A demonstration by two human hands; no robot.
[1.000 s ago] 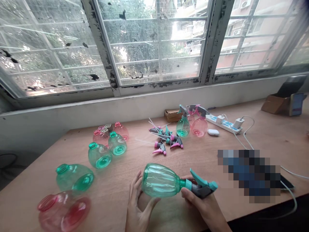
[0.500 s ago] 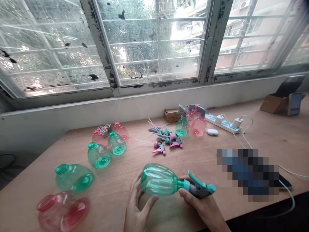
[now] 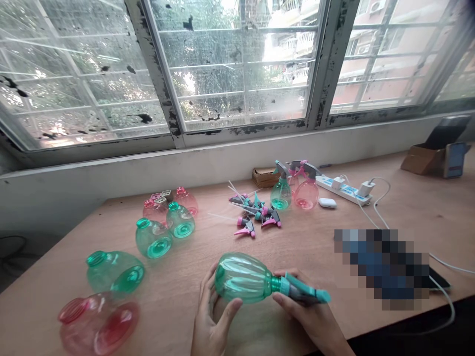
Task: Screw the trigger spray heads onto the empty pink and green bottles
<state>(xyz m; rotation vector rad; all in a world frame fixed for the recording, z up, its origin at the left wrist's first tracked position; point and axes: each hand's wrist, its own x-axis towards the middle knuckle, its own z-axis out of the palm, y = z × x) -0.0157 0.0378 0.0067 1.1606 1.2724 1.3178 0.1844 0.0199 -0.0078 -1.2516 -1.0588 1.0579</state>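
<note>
A clear green spray bottle [image 3: 243, 278] lies on its side between my two hands, its neck pointing right. My left hand [image 3: 213, 316] cups the rounded base, thumb along the underside. At the neck, my right hand [image 3: 302, 309] grips the teal collar of the grey and teal spray head [image 3: 304, 290]; some of its fingers are hidden behind the bottle. Behind the hands lies a pile of loose spray heads [image 3: 256, 210] in pink, teal and grey, with thin tubes. Open green bottles [image 3: 153, 239] and a red bottle [image 3: 98, 324] stand to the left.
Spray bottles with heads fitted [image 3: 306, 193] stand at the back beside a cardboard box [image 3: 265, 177]. A power strip [image 3: 343, 189] with white cables and a white earbud case [image 3: 327, 203] lie to the right. A pixelated patch covers a dark flat object [image 3: 440, 283].
The spray head has turned about the neck, so its teal trigger now lies closer to the body line. Both hands stay in nearly the same place on the bottle.
</note>
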